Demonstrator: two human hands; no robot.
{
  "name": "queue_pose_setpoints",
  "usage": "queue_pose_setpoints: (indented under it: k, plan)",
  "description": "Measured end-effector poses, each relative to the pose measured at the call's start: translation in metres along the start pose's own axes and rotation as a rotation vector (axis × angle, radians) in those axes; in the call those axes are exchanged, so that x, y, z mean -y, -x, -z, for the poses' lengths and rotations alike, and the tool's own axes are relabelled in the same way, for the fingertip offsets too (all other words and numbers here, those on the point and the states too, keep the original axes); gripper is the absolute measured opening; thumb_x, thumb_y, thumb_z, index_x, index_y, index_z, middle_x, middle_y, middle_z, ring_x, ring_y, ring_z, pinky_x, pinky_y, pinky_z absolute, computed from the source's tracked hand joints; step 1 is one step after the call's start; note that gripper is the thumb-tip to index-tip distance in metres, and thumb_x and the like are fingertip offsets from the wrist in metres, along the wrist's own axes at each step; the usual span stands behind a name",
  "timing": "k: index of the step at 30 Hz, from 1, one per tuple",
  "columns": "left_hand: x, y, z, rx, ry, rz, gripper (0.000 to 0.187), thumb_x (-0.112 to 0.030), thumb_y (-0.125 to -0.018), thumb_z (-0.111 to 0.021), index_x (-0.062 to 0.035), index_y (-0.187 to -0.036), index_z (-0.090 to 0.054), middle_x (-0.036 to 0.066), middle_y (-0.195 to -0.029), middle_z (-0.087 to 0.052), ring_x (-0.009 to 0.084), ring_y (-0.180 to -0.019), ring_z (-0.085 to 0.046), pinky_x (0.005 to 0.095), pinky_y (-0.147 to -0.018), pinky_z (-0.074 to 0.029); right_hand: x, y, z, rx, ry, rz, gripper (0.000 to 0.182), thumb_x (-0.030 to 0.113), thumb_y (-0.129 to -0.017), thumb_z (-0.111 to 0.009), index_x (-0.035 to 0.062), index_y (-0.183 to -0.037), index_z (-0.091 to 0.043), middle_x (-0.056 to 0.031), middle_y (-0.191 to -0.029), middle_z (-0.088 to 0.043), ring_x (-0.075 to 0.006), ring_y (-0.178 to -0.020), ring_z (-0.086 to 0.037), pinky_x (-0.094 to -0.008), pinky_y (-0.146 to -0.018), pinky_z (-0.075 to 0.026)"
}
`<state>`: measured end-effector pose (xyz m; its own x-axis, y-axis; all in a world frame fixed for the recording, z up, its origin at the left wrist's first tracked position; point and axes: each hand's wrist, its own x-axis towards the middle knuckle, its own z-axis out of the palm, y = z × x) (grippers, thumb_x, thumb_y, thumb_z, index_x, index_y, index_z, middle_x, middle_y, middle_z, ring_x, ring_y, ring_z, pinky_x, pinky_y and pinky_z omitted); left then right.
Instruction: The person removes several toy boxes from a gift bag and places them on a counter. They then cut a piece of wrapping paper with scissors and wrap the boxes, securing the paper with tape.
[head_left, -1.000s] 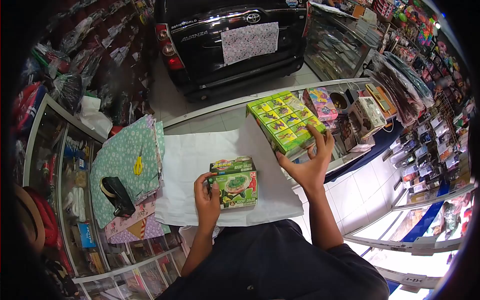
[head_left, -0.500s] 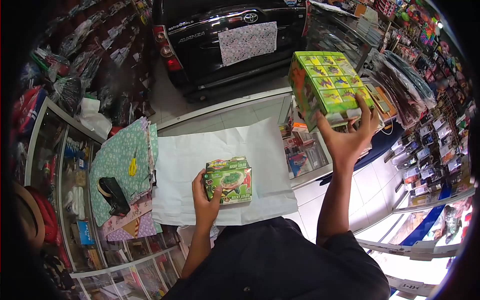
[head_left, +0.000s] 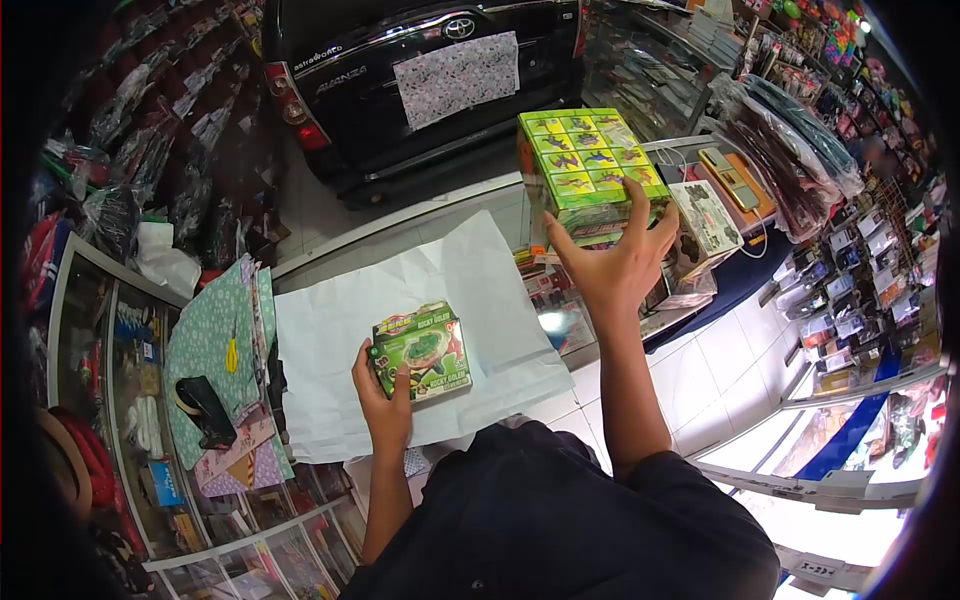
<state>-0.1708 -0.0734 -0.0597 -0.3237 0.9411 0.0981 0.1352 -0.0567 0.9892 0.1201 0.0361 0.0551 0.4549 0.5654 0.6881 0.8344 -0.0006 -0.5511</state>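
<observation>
At six o'clock on the white paper (head_left: 500, 345), the left hand (head_left: 385, 405) grips the Rocky Golem box (head_left: 422, 352). Toward one o'clock, the right hand (head_left: 612, 262), fingers spread, grasps the yellow-green box (head_left: 590, 165).

Wide fisheye view, curved and black at the edges; white glare at lower right, a dim upper left, soft shadows on the white paper (head_left: 500, 350).
</observation>
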Motion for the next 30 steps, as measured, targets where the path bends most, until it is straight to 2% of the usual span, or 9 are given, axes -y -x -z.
queue_pose_setpoints:
  k: [9, 10, 14, 16, 19, 21, 22, 27, 30]
  plan:
    - [-0.021, 0.000, -0.004, 0.012, 0.016, -0.007, 0.063, -0.006, -0.099, -0.071, 0.0042, -0.153, -0.040, 0.021, -0.152, -0.046, 0.0262, -0.134, -0.054, 0.0367, -0.111, -0.048, -0.017, -0.002, 0.017, 0.062, -0.022, 0.106, 0.119, 0.055, -0.066, -0.095, 0.0079, -0.158, -0.036, -0.0425, -0.153, -0.032, -0.0582, -0.143, -0.035, -0.0626, -0.116, -0.032]
    - [-0.024, -0.001, -0.007, -0.007, 0.080, -0.001, 0.061, -0.004, -0.098, -0.071, 0.0038, -0.151, -0.042, 0.023, -0.147, -0.050, 0.0251, -0.131, -0.056, 0.0357, -0.107, -0.050, -0.023, 0.000, 0.016, 0.034, 0.003, 0.141, 0.122, 0.057, -0.065, -0.094, 0.0013, -0.157, -0.037, -0.0409, -0.154, -0.031, -0.0589, -0.143, -0.033, -0.0695, -0.111, -0.032]
    - [-0.041, -0.004, -0.017, 0.020, 0.254, 0.065, 0.062, -0.001, -0.098, -0.071, 0.0035, -0.152, -0.041, 0.021, -0.135, -0.060, 0.0240, -0.123, -0.061, 0.0351, -0.106, -0.051, -0.028, 0.008, 0.026, -0.138, -0.098, 0.309, 0.112, 0.048, -0.065, -0.096, -0.0054, -0.148, -0.042, -0.0303, -0.148, -0.044, -0.0524, -0.140, -0.039, -0.0650, -0.113, -0.031]
    - [-0.045, -0.005, -0.020, 0.057, 0.254, 0.003, 0.061, 0.000, -0.098, -0.070, 0.0035, -0.152, -0.041, 0.021, -0.135, -0.060, 0.0239, -0.124, -0.061, 0.0353, -0.107, -0.050, -0.033, 0.038, 0.042, 0.051, -0.383, 0.344, 0.104, 0.045, -0.067, -0.096, -0.0044, -0.143, -0.045, -0.0258, -0.137, -0.054, -0.0413, -0.122, -0.055, -0.0538, -0.106, -0.043]
    - [-0.051, -0.002, -0.026, 0.144, 0.296, -0.016, 0.061, 0.000, -0.098, -0.069, 0.0037, -0.152, -0.041, 0.020, -0.142, -0.056, 0.0230, -0.128, -0.059, 0.0358, -0.111, -0.047, 0.009, 0.066, 0.064, 0.785, -0.654, 0.001, 0.100, 0.040, -0.073, -0.095, -0.0067, -0.143, -0.041, -0.0229, -0.123, -0.062, -0.0287, -0.092, -0.067, -0.0402, -0.081, -0.056]
    - [-0.045, -0.004, -0.032, 0.262, 0.483, 0.044, 0.064, -0.001, -0.096, -0.072, 0.0043, -0.151, -0.040, 0.018, -0.151, -0.049, 0.0222, -0.134, -0.054, 0.0371, -0.115, -0.044, 0.013, 0.079, 0.051, 1.084, -0.840, -0.286, 0.096, 0.029, -0.081, -0.092, -0.0071, -0.147, -0.034, -0.0201, -0.117, -0.068, -0.0254, -0.095, -0.071, -0.0372, -0.081, -0.057]
    - [-0.040, -0.002, -0.037, 0.282, 0.313, -0.030, 0.061, -0.017, -0.103, -0.065, 0.0046, -0.154, -0.039, 0.018, -0.157, -0.043, 0.0245, -0.138, -0.050, 0.0406, -0.120, -0.038, 0.006, 0.086, 0.046, 1.076, -0.836, -0.291, 0.096, 0.029, -0.081, -0.092, -0.0071, -0.147, -0.034, -0.0201, -0.117, -0.068, -0.0254, -0.095, -0.071, -0.0372, -0.081, -0.057]
    - [-0.027, -0.001, -0.049, 0.364, 0.419, -0.136, 0.063, -0.037, -0.111, -0.038, 0.0022, -0.161, -0.035, 0.022, -0.164, -0.038, 0.0339, -0.153, -0.036, 0.0458, -0.127, -0.024, -0.031, 0.094, 0.064, 0.901, -1.007, -0.246, 0.086, 0.010, -0.086, -0.087, -0.0067, -0.149, -0.031, -0.0194, -0.120, -0.071, -0.0175, -0.102, -0.073, -0.0261, -0.072, -0.056]
    - [-0.027, -0.008, -0.041, 0.554, -0.536, -0.268, 0.058, -0.026, -0.107, -0.046, 0.0006, -0.158, -0.042, 0.024, -0.170, -0.031, 0.0421, -0.160, -0.021, 0.0509, -0.129, -0.018, -0.083, 0.112, 0.068, 0.375, -0.887, 0.212, 0.091, 0.010, -0.081, -0.089, -0.0034, -0.150, -0.031, -0.0230, -0.122, -0.069, -0.0229, -0.098, -0.074, -0.0285, -0.070, -0.057]
